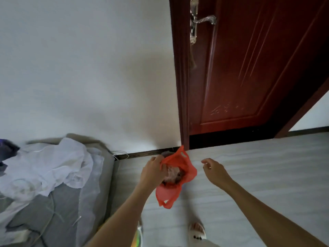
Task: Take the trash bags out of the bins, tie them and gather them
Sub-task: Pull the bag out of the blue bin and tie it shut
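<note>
Head view: left hand [154,171] pinches rim of red trash bag [175,179], bag hanging above pale floor [258,175] near door [249,68]. Right hand [214,169] free beside it, fingers loosely spread, apart from bag.

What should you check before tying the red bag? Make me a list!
1. Left hand grips the bag rim: ok.
2. Right hand holds the other side: not ok, it is open and apart from the bag.
3. Both handles free: ok, one points up, one hangs low.
4. Trash sits below the rim: ok.
5. Bag is out of the bin: cannot tell.
</note>
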A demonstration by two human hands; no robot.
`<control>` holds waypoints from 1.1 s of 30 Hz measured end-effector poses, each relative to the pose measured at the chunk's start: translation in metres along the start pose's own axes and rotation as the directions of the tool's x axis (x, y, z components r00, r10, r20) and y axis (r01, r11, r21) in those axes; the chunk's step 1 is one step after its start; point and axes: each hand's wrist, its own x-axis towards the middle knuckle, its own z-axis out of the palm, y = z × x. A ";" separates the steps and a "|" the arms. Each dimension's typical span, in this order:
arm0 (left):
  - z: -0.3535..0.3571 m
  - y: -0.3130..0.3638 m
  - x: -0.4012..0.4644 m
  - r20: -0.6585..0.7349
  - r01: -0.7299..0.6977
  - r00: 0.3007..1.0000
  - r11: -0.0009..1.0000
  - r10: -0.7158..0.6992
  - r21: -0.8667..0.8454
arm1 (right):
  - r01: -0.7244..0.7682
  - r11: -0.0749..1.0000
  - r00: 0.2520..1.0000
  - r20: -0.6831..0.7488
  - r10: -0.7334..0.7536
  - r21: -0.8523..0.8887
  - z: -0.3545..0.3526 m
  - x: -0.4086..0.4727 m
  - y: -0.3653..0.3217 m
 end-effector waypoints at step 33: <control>0.310 -0.237 0.413 0.472 -0.536 0.787 0.820 0.398 0.201 | -0.698 0.664 0.645 -0.167 0.746 0.268 0.402 0.270 0.198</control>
